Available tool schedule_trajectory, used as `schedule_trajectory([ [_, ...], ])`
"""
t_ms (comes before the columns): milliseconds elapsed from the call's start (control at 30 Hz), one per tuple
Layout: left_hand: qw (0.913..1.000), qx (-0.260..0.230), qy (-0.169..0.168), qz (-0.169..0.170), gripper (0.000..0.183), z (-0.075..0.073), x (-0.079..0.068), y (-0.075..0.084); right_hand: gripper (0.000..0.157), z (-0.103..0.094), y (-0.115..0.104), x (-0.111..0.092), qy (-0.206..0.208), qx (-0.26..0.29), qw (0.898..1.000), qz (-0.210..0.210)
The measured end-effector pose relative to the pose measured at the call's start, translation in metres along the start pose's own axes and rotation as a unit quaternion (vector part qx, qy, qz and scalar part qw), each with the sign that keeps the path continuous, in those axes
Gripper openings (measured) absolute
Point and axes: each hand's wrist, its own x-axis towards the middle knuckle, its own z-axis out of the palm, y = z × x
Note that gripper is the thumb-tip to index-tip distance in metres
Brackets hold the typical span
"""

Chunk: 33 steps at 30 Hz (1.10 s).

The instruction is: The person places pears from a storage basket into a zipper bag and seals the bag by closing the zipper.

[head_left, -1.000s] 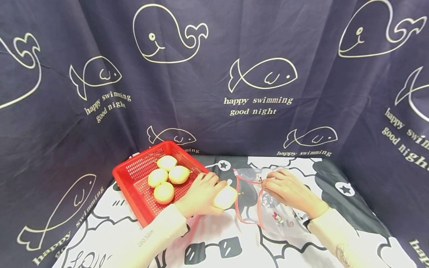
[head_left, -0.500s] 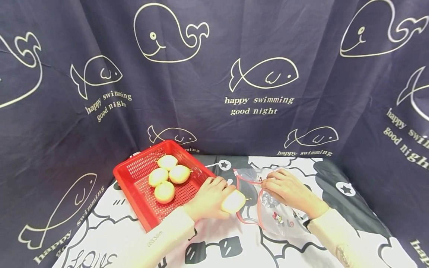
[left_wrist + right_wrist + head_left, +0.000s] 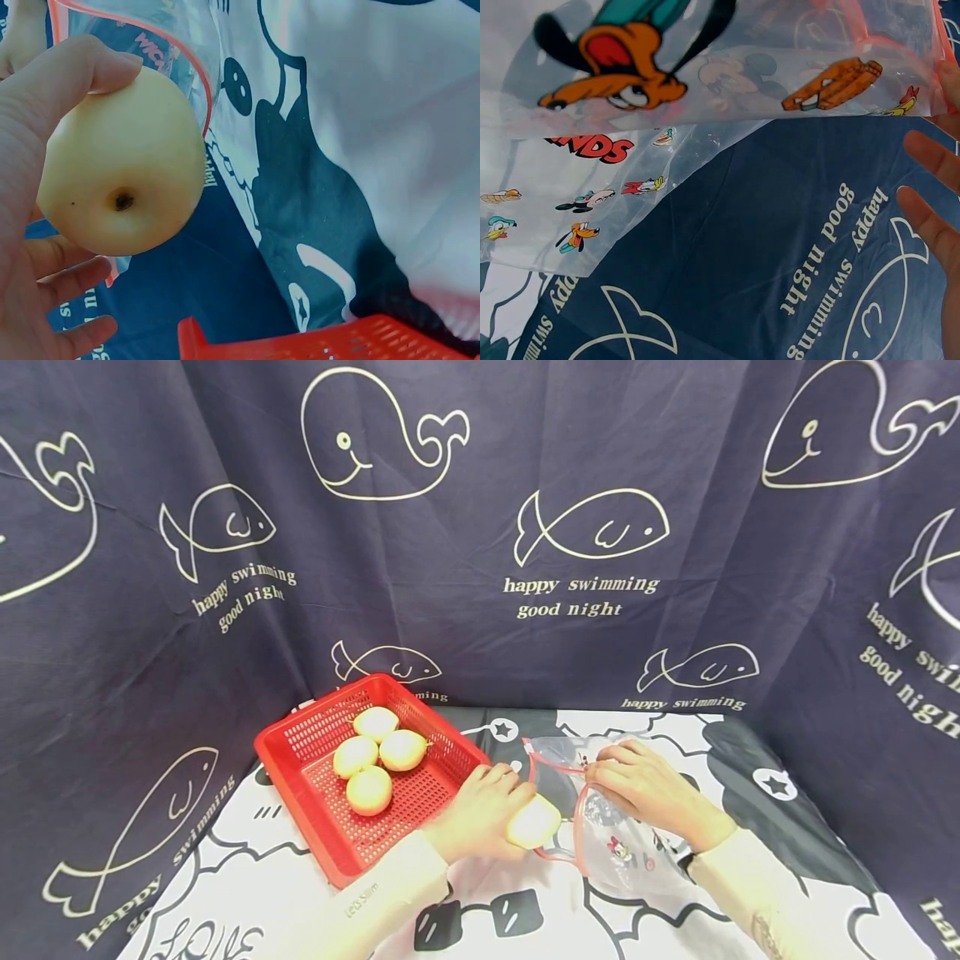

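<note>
Head view: left hand [image 3: 480, 810] curls around a smooth round yellow pear [image 3: 534, 822], stem end toward the clear zip bag [image 3: 615, 827] just to its right; right hand [image 3: 645, 785] pinches the bag's red-edged mouth open. Red perforated basket [image 3: 315, 760] holds four more.
Left wrist: fingers [image 3: 71, 281] wrap the pear, bag rim touching.
Right wrist: thin glossy printed film, fingers [image 3: 934, 217] barely visible.

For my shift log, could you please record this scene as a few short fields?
left hand: holds a pale yellow pear at the bag's mouth
right hand: pinches the rim of the clear cartoon-print bag, keeping it open
red basket: four more pears inside
surface: black-and-white printed tablecloth
</note>
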Motion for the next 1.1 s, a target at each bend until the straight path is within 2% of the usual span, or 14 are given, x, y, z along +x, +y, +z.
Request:
schedule_trajectory([
  [333, 0.9993, -0.001, 0.036, 0.003, 0.069, 0.010, 0.005, 0.007, 0.036, -0.001, -0.001, 0.001, 0.001, 0.007, 1.000, 0.001],
  [600, 0.9995, -0.011, 0.029, -0.003, 0.072, 0.022, 0.008, 0.011, 0.034, 0.001, -0.002, 0.000, 0.004, 0.014, 1.000, 0.000],
  [767, 0.9989, -0.017, 0.043, -0.005, 0.072, 0.028, 0.008, 0.012, 0.033, 0.001, -0.003, 0.000, 0.006, 0.016, 1.000, -0.003],
  [933, 0.9982, -0.021, 0.055, -0.011, 0.071, 0.031, 0.011, 0.014, 0.033, 0.002, -0.003, 0.000, 0.006, 0.013, 1.000, -0.002],
  [1100, 0.9985, -0.014, 0.048, -0.023, 0.072, 0.033, 0.013, 0.015, 0.034, 0.002, -0.004, 0.000, 0.001, 0.011, 1.000, 0.002],
])
